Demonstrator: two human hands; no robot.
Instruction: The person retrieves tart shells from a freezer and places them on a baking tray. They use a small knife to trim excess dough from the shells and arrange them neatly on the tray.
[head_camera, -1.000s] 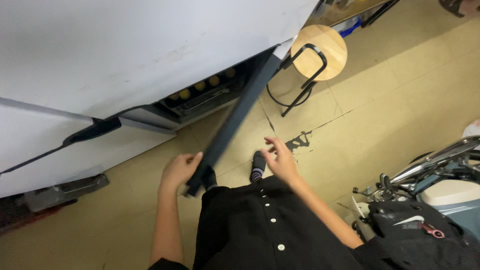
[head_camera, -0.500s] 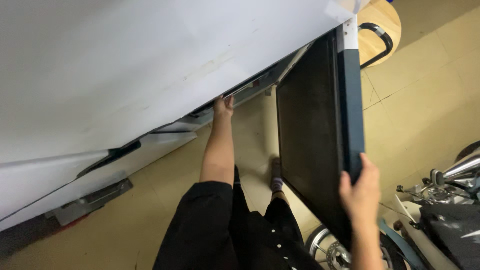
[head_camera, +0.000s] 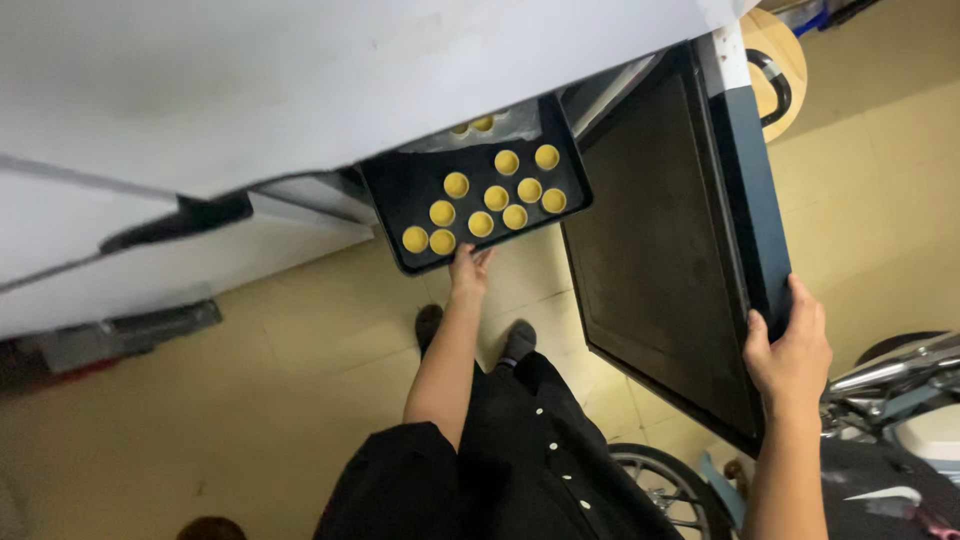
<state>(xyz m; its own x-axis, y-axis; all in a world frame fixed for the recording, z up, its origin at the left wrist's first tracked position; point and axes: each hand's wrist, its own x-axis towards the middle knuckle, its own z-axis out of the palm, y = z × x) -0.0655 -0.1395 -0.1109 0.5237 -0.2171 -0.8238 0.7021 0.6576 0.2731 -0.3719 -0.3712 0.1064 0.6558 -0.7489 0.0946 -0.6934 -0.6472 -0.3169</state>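
Note:
My left hand (head_camera: 468, 272) grips the front edge of a black baking tray (head_camera: 400, 190) that sticks out from under a white cabinet top (head_camera: 300, 80). Several small round yellow tarts (head_camera: 482, 223) sit on the tray. My right hand (head_camera: 790, 350) clasps the outer edge of a dark door (head_camera: 670, 240), which stands swung wide open to the right of the tray. The tray's back part is hidden under the white top.
A round wooden stool (head_camera: 775, 60) with a black frame stands at the top right. A wheel (head_camera: 655, 485) and metal parts of a vehicle (head_camera: 900, 385) lie at the lower right. A black handle (head_camera: 175, 222) juts from the white unit at left. Beige tiled floor (head_camera: 240, 400) below.
The dark door has swung from nearly shut to wide open, my right hand on its edge. My left hand reached in and drew the tray of yellow tarts outward.

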